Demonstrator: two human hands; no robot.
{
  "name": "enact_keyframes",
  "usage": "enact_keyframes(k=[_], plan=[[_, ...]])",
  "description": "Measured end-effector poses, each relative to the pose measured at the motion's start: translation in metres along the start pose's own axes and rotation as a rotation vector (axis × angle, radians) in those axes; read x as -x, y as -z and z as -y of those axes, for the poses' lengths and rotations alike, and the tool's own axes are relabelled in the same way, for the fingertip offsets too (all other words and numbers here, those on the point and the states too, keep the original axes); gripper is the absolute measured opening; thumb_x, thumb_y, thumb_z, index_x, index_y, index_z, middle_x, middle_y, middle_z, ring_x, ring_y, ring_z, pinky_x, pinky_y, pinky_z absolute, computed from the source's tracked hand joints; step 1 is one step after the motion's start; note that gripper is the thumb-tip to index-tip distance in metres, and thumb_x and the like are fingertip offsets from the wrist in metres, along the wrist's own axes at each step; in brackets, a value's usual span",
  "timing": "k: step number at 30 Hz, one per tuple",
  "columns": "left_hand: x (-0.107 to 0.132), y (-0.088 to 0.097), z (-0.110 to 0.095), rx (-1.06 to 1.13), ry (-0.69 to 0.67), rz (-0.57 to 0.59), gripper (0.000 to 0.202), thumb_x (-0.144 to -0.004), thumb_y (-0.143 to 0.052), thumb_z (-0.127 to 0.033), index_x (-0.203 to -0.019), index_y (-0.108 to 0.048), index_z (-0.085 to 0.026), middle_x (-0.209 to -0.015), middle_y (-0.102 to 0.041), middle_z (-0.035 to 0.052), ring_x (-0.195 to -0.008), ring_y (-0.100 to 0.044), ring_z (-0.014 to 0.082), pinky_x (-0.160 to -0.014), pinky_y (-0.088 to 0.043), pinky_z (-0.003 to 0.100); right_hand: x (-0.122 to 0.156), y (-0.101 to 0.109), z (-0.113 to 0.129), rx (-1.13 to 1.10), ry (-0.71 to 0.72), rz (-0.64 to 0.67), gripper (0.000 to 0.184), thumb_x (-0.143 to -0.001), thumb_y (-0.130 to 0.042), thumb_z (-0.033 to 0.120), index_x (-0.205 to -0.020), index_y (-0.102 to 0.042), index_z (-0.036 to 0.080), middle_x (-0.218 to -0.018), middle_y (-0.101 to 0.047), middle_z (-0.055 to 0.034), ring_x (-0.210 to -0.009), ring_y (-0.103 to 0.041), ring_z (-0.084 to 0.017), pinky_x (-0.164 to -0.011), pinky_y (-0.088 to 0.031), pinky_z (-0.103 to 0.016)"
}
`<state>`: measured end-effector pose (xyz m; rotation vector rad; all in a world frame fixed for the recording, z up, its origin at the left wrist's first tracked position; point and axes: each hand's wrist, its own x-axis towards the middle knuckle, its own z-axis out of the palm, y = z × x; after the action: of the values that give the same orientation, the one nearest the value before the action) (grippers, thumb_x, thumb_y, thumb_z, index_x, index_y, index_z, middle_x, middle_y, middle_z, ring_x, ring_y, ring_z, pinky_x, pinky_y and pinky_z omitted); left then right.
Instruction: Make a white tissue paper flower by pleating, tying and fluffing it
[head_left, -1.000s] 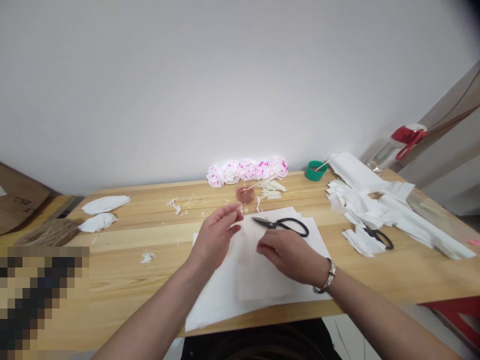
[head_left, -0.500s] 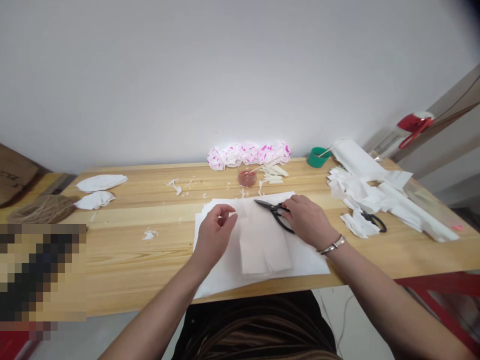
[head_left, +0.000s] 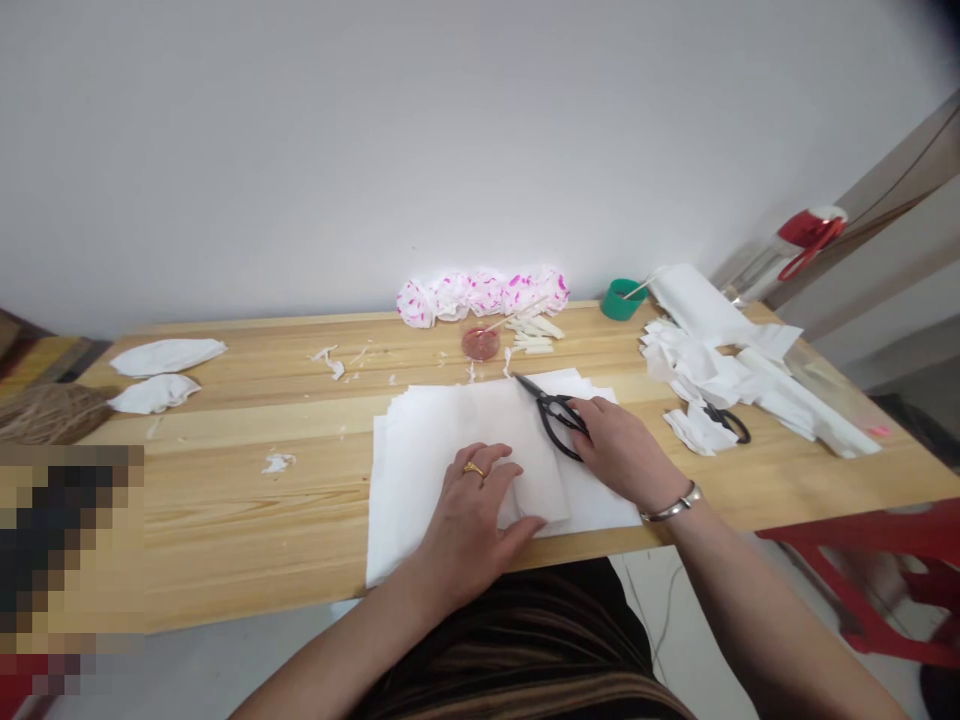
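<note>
Right now your left hand point(head_left: 480, 512) lies flat and unclenched on the folded paper point(head_left: 534, 470), likely pinning it to the paper stack point(head_left: 412, 450). Your right hand point(head_left: 621, 452) grasps the black scissors point(head_left: 551, 412) by the handles, blades resting on the sheets.

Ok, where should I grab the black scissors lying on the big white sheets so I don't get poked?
Take the black scissors by the round handle loops, coming from the near right side, where the right hand touches them. The pointed blades aim away toward the wall, so the loops are probably the safest end.
</note>
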<state>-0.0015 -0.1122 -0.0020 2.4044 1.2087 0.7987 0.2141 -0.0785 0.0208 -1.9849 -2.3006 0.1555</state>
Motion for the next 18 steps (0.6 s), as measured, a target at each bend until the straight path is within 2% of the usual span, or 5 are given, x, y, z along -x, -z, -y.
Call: enact_keyframes(k=[5, 9, 12, 15, 18], plan=[[0.001, 0.0, 0.008, 0.049, 0.047, -0.148, 0.019, -0.086, -0.049, -0.018, -0.104, -0.056, -0.02, -0.111, -0.058, 0.0111, -0.106, -0.054, 0.0231, -0.091, -0.048, 0.044, 0.012, 0.0, -0.003, 0.038, -0.188, 0.021, 0.022, -0.086, -0.044, 0.021, -0.103, -0.055, 0.012, -0.087, -0.06, -0.0094, -0.076, -0.057, -0.02, -0.069, -0.039, -0.03], [-0.001, 0.008, 0.016, 0.096, 0.138, -0.206, 0.022, -0.087, -0.045, -0.016, -0.105, -0.057, -0.021, -0.111, -0.06, 0.0096, -0.104, -0.057, 0.0215, -0.089, -0.05, 0.041, 0.018, 0.006, 0.007, 0.113, -0.111, -0.083, 0.018, -0.088, -0.043, 0.02, -0.09, -0.059, 0.012, -0.092, -0.058, -0.0133, -0.089, -0.054, -0.025, -0.076, -0.04, -0.033], [-0.001, 0.015, 0.018, 0.123, 0.189, -0.262, 0.021, -0.087, -0.045, -0.015, -0.102, -0.058, -0.021, -0.108, -0.062, 0.0085, -0.1, -0.059, 0.0201, -0.086, -0.05, 0.037, 0.017, 0.014, 0.028, -0.008, -0.038, -0.2, 0.021, -0.09, -0.041, 0.024, -0.091, -0.059, 0.014, -0.097, -0.059, -0.0121, -0.092, -0.054, -0.022, -0.079, -0.04, -0.031], [0.001, 0.017, 0.018, 0.115, 0.216, -0.276, 0.019, -0.085, -0.049, -0.017, -0.1, -0.06, -0.021, -0.109, -0.062, 0.0082, -0.094, -0.061, 0.0198, -0.078, -0.052, 0.034, 0.015, 0.013, 0.055, -0.115, 0.099, -0.04, 0.025, -0.09, -0.042, 0.035, -0.09, -0.058, 0.016, -0.085, -0.061, -0.0078, -0.075, -0.058, -0.018, -0.068, -0.042, -0.029], [0.008, 0.014, 0.016, 0.088, 0.187, -0.251, 0.021, -0.084, -0.05, -0.016, -0.102, -0.06, -0.022, -0.111, -0.061, 0.0083, -0.098, -0.06, 0.0208, -0.081, -0.052, 0.035, 0.013, 0.002, 0.074, -0.002, 0.09, 0.042, 0.026, -0.087, -0.043, 0.036, -0.088, -0.056, 0.013, -0.084, -0.061, -0.0106, -0.072, -0.059, -0.02, -0.061, -0.041, -0.029]])
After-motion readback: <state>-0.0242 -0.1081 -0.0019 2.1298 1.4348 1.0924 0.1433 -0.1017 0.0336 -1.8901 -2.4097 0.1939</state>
